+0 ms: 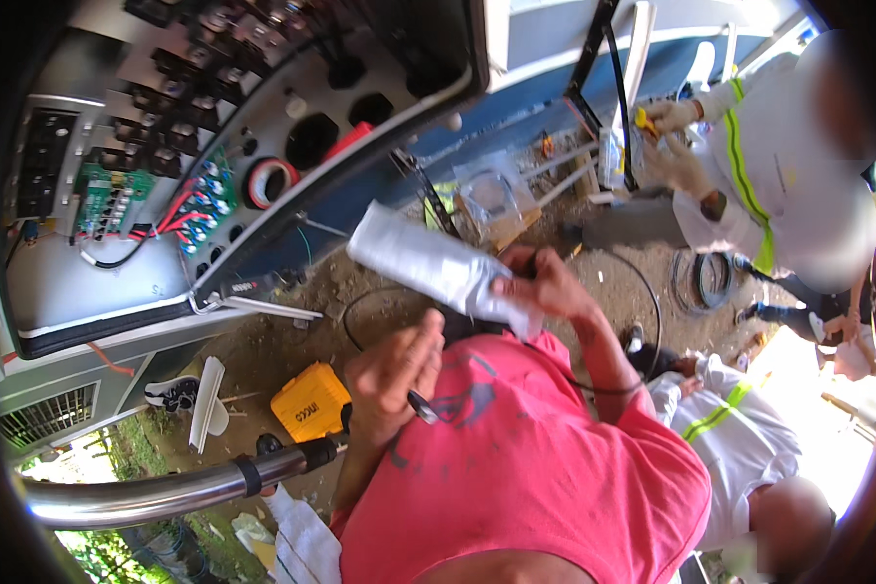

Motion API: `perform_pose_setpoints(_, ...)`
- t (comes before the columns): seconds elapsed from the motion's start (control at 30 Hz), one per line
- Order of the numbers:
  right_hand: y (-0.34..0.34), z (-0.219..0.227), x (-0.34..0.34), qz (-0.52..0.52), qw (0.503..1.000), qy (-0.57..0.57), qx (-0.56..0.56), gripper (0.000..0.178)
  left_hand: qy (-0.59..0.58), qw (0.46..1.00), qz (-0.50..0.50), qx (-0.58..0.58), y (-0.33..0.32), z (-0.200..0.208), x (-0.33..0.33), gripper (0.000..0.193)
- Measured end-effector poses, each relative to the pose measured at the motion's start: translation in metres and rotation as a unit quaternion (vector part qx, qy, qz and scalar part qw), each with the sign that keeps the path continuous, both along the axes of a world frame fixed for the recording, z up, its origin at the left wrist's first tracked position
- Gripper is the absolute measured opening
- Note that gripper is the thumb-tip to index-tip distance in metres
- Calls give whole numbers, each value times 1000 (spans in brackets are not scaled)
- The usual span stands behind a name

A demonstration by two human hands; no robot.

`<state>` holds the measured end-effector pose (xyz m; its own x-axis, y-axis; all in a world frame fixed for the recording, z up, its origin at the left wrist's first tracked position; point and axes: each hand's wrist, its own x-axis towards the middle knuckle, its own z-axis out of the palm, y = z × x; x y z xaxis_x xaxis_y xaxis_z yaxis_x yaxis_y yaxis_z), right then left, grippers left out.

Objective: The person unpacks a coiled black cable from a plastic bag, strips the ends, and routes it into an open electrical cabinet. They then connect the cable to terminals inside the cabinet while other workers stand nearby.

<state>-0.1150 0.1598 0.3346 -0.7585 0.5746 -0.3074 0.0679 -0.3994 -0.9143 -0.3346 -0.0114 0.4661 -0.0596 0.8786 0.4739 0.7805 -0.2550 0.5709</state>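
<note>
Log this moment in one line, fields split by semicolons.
right hand: gripping silvery packet; left hand: beside dark, silver-tipped object, grip unclear; nearby: open equipment cabinet, yellow case

Dark block letters (319,416) run across the yellow case (305,389); small pale letters (244,287) mark the black part (265,283).

Pink-red tee (555,448), short slvs (667,428), dk print (462,397)
</note>
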Motion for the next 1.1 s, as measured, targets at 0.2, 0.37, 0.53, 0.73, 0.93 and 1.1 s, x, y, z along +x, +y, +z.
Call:
perform_pose_setpoints(0.2, 22, -198, 36, -161, 930, -299, 141, 49, -117, 971, 202, -55, -13, -12, 3, 38)
perform_pose_setpoints(0.37, 39, -306, 12, -220, 876, -387, 183, 51, -160, 945, 278, -55, -33, -13, -13, 34)
perform_pose_setpoints(0.53, 76, -339, -21, -212, 831, -456, 239, 52, -215, 924, 315, -38, -47, -8, -19, 30)
perform_pose_setpoints(0.73, 83, -343, -30, -146, 826, -503, 210, 57, -232, 918, 319, -32, -43, 20, -37, 28)
perform_pose_setpoints(0.93, 42, -352, -4, -222, 794, -460, 329, 48, -234, 940, 249, -2, -4, 62, -69, 33)
perform_pose_setpoints(1.1, 23, -329, 20, -252, 809, -420, 325, 40, -177, 964, 199, -3, 31, 92, -81, 29)
